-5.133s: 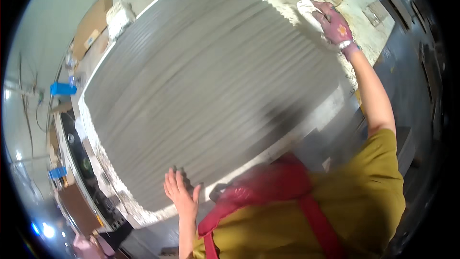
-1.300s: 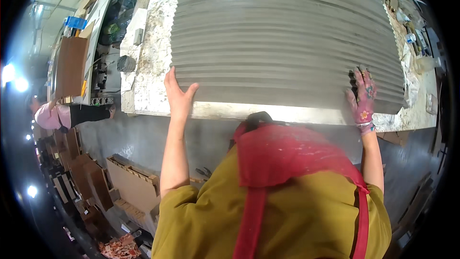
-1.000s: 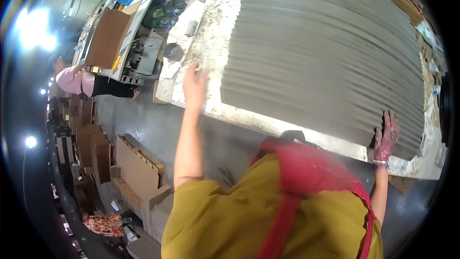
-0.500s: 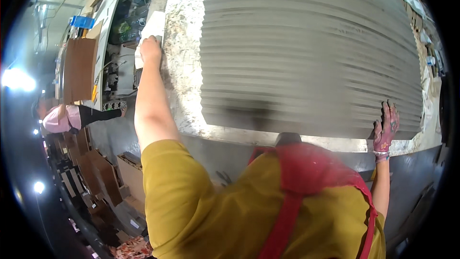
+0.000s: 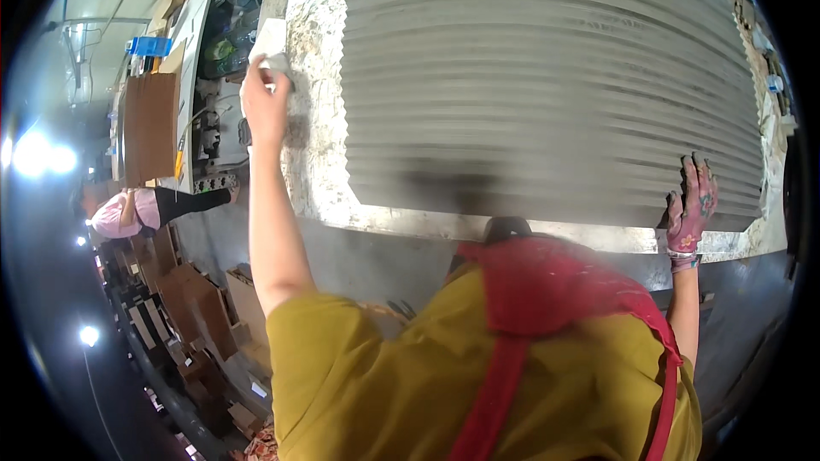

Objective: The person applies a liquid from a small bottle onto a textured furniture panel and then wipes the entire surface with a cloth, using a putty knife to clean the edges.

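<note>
My bare left hand (image 5: pixel 266 104) is over the pale strip along the table's left side. Its fingers and thumb curl into a pinch at a small greyish piece (image 5: pixel 278 61), too indistinct to name. Just beyond the fingertips lies a white sheet or flat block (image 5: pixel 271 35). A large grey panel with a ridged surface (image 5: pixel 530 77) covers most of the table. My right hand (image 5: pixel 692 209), in a dirty pink patterned glove, lies flat on the panel's near right corner, fingers stretched forward. A dark shadow falls on the panel's near part.
The table edge (image 5: pixel 410 220) runs in front of my body. On the left stands a side bench with clear plastic bottles (image 5: pixel 224 55), a brown cardboard box (image 5: pixel 150 130) and a blue container (image 5: pixel 149 45). Another person (image 5: pixel 128 212) is beyond it. Cardboard pieces (image 5: pixel 192 299) stand on the floor.
My left hand has come up off the white sheet or block, and its fingers now pinch the greyish piece. My right hand stays on the panel's corner. The whole view has shifted slightly.
</note>
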`<state>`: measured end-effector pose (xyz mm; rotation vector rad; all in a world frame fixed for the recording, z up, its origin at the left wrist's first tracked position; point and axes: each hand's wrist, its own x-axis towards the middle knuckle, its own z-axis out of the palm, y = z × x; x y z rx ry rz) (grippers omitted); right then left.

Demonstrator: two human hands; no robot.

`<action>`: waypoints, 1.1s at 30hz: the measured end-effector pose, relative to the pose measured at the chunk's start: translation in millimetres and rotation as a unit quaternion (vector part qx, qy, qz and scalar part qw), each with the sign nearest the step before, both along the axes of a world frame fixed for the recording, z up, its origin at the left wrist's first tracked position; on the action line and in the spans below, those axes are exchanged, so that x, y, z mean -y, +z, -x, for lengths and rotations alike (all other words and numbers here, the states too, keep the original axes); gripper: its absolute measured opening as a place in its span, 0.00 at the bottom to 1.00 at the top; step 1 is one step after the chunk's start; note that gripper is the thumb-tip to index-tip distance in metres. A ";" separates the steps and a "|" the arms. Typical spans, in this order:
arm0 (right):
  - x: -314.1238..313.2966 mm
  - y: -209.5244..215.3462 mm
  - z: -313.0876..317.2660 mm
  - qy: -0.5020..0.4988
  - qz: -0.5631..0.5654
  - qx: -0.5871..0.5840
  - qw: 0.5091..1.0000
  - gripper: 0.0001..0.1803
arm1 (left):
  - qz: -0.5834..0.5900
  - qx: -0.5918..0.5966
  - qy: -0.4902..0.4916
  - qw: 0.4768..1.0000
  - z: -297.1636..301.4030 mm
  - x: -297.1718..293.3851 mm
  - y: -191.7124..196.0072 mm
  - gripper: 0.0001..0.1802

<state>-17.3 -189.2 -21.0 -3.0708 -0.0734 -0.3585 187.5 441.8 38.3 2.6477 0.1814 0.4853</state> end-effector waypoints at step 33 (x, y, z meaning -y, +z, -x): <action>4.8 -9.8 -1.9 0.009 -0.001 0.062 0.998 0.28 | -0.082 -0.082 -0.246 0.962 179.2 200.6 -0.5 0.22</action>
